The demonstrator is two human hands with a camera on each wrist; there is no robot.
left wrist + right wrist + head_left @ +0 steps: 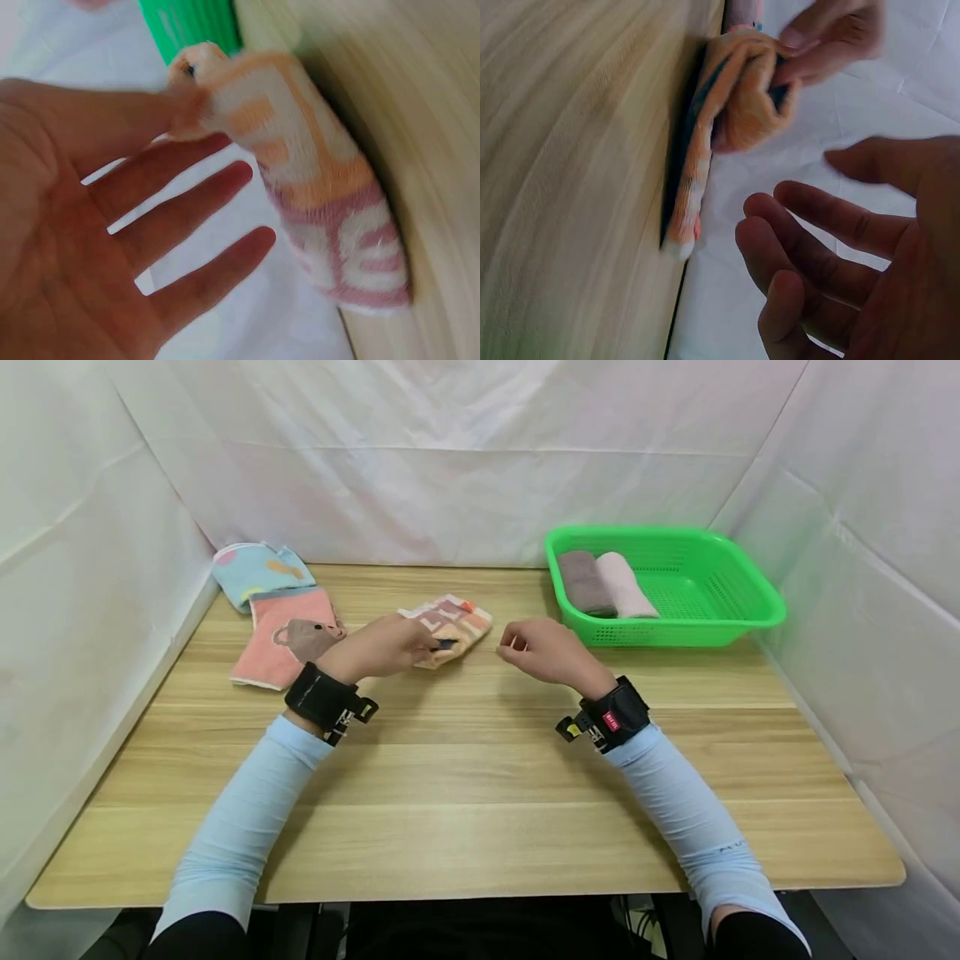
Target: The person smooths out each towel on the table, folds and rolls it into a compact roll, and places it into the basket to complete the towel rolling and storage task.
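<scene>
A small patterned towel (pixel 463 620) in orange, cream and mauve lies folded at the middle back of the table. My left hand (pixel 384 646) pinches its near edge between thumb and forefinger. In the left wrist view, the other fingers (pixel 199 281) of that hand stretch out straight beside the towel (pixel 300 142). The pinched part is lifted and bunched into a loop in the right wrist view, where the towel (pixel 697 157) still rests low along the tabletop. My right hand (pixel 551 652) hovers just right of the towel, apart from it, fingers loosely bent and holding nothing.
A green plastic basket (pixel 720 631) stands at the back right, with a rolled grey towel (pixel 583 583) and a rolled pale pink towel (pixel 624 585) inside. On the left lie a pink bear towel (pixel 277 639) and a light blue towel (pixel 258 572). White sheets (pixel 450 460) enclose the table.
</scene>
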